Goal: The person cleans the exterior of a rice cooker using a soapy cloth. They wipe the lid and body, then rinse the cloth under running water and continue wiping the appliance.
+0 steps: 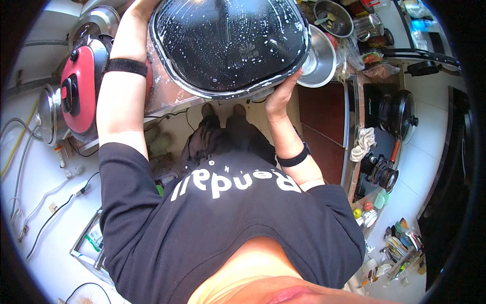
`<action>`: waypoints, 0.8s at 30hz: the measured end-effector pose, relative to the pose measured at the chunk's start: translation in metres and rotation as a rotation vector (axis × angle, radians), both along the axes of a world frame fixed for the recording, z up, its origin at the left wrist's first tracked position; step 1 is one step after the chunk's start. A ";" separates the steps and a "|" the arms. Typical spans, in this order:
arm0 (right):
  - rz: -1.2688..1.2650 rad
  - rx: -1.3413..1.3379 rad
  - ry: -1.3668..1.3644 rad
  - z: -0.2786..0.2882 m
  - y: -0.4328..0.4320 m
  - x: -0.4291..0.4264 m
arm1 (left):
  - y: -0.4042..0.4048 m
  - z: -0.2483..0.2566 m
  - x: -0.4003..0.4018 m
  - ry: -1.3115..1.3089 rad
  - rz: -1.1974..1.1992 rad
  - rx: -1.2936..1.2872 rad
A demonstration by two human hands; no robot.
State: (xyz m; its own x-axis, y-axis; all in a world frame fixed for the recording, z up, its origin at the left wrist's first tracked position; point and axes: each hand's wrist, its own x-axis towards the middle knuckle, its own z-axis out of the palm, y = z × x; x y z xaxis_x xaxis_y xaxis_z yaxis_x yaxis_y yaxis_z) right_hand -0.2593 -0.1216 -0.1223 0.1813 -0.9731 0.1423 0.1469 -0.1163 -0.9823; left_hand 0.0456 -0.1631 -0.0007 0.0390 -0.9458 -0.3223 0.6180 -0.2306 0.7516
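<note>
A large black cooking pan (231,45), rounded-square in outline, fills the top of the view. Soap suds and drops cover its dark surface, and foam lines the rim. My right hand (283,91) grips its lower right edge, with the fingers hidden beneath. At the upper left, my left hand (146,7) meets the pan's side; the frame edge and the pan hide most of it, fingers included. Just right of the pan stands a steel bowl (324,62), partly covered by it. Below the pan shows the front edge of a brown countertop (171,95).
To the left are a red electric cooker (85,91) and a steel pot lid (47,114). A second metal bowl (334,15) holds a spoon. On the right are a lidded frying pan (402,114), a cloth (362,144) on the counter edge, and a utensil rack (402,243).
</note>
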 end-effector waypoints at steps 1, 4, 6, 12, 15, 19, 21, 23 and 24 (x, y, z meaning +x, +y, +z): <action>0.004 0.039 -0.016 0.001 -0.001 -0.001 | 0.000 0.000 0.000 -0.034 -0.053 -0.069; 0.017 0.127 -0.064 0.006 -0.007 -0.003 | 0.007 -0.001 0.001 -0.102 -0.164 -0.227; 0.034 0.152 -0.075 0.009 -0.012 0.000 | 0.017 -0.005 0.008 -0.147 -0.091 -0.246; 0.199 0.161 -0.073 0.020 -0.061 0.032 | 0.074 -0.038 0.055 0.112 0.067 -0.156; 0.397 0.404 -0.107 0.030 -0.083 0.033 | 0.098 -0.055 0.054 0.208 0.178 -0.273; 0.434 0.376 -0.049 0.031 -0.131 0.040 | 0.101 -0.055 0.013 0.056 0.516 -0.278; 0.329 0.470 -0.131 0.030 -0.158 0.043 | 0.096 -0.051 -0.020 -0.066 0.724 -0.195; 0.419 0.400 0.022 0.042 -0.174 0.033 | 0.093 -0.047 -0.049 -0.148 0.938 -0.177; 0.388 0.103 0.405 0.054 -0.181 0.031 | 0.094 -0.045 -0.059 -0.088 0.966 -0.100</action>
State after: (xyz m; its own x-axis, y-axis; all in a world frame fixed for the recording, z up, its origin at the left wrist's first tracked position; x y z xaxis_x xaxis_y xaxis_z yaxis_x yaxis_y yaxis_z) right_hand -0.2284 -0.3027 -0.0687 0.5486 -0.8294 -0.1049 -0.2307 -0.0296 -0.9726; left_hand -0.0132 -0.0692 -0.0457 0.8324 -0.5163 -0.2013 0.4481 0.4135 0.7926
